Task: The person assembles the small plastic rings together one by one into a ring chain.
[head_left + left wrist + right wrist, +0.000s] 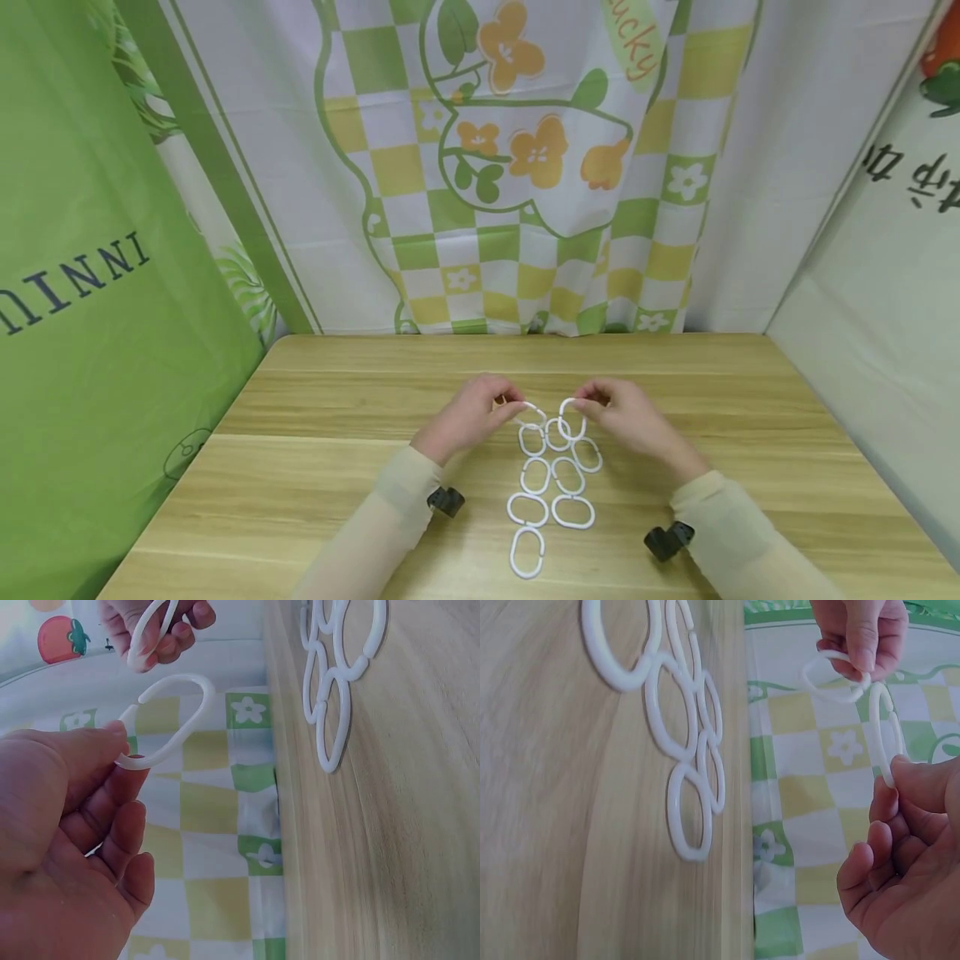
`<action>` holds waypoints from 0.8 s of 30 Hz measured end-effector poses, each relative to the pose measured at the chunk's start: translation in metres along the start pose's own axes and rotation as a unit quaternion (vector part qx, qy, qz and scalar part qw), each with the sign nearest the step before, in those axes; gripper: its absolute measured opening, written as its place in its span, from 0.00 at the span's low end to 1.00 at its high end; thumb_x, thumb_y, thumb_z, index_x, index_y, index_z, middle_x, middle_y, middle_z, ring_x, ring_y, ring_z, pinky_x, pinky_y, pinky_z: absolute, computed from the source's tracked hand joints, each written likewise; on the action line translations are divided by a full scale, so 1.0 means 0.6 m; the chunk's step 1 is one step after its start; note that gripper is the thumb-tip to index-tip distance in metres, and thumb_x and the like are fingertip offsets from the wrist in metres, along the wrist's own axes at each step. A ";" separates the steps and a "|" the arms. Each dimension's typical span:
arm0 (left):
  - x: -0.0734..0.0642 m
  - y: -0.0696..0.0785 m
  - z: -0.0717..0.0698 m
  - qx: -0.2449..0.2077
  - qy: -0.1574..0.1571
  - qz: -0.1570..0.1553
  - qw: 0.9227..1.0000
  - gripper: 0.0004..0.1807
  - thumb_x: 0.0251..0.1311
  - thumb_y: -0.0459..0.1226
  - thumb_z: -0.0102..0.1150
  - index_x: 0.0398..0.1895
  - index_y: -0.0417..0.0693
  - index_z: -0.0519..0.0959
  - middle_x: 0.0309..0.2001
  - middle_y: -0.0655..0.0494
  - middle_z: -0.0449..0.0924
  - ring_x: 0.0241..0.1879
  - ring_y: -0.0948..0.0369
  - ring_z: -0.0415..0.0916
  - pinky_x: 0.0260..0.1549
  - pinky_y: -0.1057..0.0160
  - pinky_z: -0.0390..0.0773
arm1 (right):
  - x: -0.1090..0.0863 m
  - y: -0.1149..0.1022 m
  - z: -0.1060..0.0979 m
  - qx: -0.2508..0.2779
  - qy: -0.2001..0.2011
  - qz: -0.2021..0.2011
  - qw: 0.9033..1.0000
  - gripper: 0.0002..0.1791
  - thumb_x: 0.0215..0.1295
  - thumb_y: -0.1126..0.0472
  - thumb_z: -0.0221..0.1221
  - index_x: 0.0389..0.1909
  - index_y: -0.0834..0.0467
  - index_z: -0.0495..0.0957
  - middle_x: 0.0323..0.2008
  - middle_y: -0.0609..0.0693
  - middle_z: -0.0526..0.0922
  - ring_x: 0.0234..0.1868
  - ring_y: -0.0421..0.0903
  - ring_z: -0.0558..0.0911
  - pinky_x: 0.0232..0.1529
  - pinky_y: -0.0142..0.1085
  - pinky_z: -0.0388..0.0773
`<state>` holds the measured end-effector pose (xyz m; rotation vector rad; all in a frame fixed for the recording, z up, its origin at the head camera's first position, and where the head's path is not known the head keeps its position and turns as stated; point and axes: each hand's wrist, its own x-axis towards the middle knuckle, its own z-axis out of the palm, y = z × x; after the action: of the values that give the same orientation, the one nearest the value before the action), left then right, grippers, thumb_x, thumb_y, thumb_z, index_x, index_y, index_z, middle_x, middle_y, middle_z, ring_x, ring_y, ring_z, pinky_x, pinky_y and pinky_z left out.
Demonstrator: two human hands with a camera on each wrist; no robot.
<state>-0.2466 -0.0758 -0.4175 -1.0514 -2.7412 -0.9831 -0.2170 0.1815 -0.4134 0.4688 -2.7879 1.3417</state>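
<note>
My left hand (471, 417) pinches a white plastic curtain ring (208, 694) between thumb and index finger. The oval has a small gap in its outline, visible in the left wrist view. Opposite it, my right hand (628, 419) pinches a second white curtain ring (876, 729) by one end, its other fingers loosely bent. Both rings are held up a short way apart, over the far end of a group of similar rings. Those loose rings, such as the nearest one (527, 576), lie flat on the wooden table in two rough columns between my forearms.
The wood-grain table (337, 467) reaches back to a patterned curtain (495, 275). A green cloth (112, 350) hangs at the left, a pale one (862, 308) at the right. Dark wrist-worn devices (446, 501) sit on both sleeves.
</note>
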 end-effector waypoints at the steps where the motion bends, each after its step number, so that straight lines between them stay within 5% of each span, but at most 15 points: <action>1: -0.001 0.001 0.000 0.003 0.003 0.002 1.000 0.06 0.67 0.41 0.60 0.36 0.51 0.82 0.33 0.65 0.78 0.37 0.66 0.73 0.38 0.67 0.74 | 0.001 -0.003 0.002 0.003 0.001 -0.003 1.000 0.09 0.69 0.57 0.61 0.39 0.59 0.81 0.31 0.50 0.80 0.30 0.44 0.73 0.30 0.36 0.71; 24: -0.004 0.011 0.003 0.014 0.040 0.067 0.997 0.05 0.66 0.41 0.62 0.36 0.51 0.82 0.35 0.63 0.81 0.39 0.65 0.72 0.43 0.65 0.73 | 0.012 -0.021 0.032 0.024 0.025 0.000 0.999 0.06 0.68 0.59 0.61 0.37 0.59 0.81 0.29 0.48 0.79 0.30 0.45 0.73 0.31 0.38 0.71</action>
<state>-0.2403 -0.0727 -0.4160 -1.1492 -2.5747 -0.9440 -0.2182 0.1575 -0.4151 0.4316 -2.7225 1.4019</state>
